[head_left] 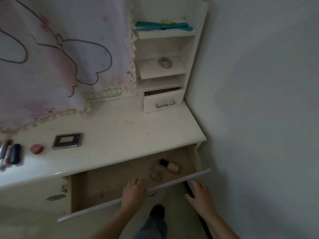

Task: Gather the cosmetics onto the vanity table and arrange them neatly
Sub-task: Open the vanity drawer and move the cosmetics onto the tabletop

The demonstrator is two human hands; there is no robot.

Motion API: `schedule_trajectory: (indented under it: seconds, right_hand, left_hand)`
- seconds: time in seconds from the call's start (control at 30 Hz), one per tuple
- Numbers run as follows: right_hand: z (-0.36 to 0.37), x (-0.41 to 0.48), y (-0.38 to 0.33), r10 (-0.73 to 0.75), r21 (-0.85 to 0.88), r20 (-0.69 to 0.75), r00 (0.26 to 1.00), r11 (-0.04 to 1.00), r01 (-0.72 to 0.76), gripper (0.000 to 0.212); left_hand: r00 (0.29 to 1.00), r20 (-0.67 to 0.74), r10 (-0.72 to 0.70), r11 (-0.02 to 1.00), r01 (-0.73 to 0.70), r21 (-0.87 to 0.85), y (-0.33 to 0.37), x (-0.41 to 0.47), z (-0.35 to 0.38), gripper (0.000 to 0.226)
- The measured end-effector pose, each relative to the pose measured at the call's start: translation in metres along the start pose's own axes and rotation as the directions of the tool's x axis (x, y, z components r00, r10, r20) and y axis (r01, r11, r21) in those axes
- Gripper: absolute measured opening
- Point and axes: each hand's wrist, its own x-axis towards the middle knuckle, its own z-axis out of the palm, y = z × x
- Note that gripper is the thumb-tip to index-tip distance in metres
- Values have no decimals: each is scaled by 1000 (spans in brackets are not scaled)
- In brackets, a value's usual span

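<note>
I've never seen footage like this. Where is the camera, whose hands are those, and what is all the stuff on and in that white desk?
There is no robot here. The single picture comes from a wide-angle camera worn on a person's head, looking forward and down, so the straight edges look bent.

The left hand rests over the front edge of the open drawer; the right hand hovers open beside it. Neither holds anything.

In the drawer lie a beige bottle with a black cap and a small clear bottle. On the vanity table sit a flat dark compact, a small round red pot and several tubes at the left edge.

The side shelves hold teal combs and a scrunchie, above a small drawer that is slightly open. A patterned cloth hangs behind.
</note>
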Motion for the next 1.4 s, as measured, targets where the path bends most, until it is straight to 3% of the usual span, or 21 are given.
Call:
schedule_trajectory:
  seconds: [0.1, 0.23, 0.4, 0.53, 0.63, 0.9, 1.07, 1.4]
  right_hand:
    - [-6, 18, 7, -14, -45, 33, 999, 999, 15, 59]
    - [-13, 49, 12, -26, -27, -15, 1000, 999, 26, 48]
    - [-18, 86, -10, -61, -23, 59, 996, 998, 62, 49]
    - [-9, 110, -14, -22, 32, 69, 997, 999, 19, 43]
    - [-2, 137, -13, 0, 20, 165, 986, 1000, -3, 42]
    - [30, 197, -7, -76, -76, 391, 917, 991, 114, 40]
    - [48, 209, -4, -103, -102, 411, 906, 982, 157, 36]
    - [65, 214, -11, -74, -309, 409, 910, 927, 214, 50]
  left_hand:
    - [997, 37, -69, 997, 70, -16, 5, 22, 6, 24]
    - [988, 114, -101, 993, 107, -52, 14, 50, 13, 49]
    - [966, 210, -152, 987, 159, -15, 24, 79, 17, 34]
    - [929, 286, -235, 968, 250, -17, 26, 93, 30, 45]
    - [902, 322, -288, 950, 313, -27, 33, 102, 43, 50]
    - [867, 328, -376, 923, 381, 53, 43, 128, 72, 55]
    - [872, 308, -379, 923, 336, 186, 53, 140, 80, 69]
    - [876, 222, -428, 892, 370, 261, 48, 145, 88, 63]
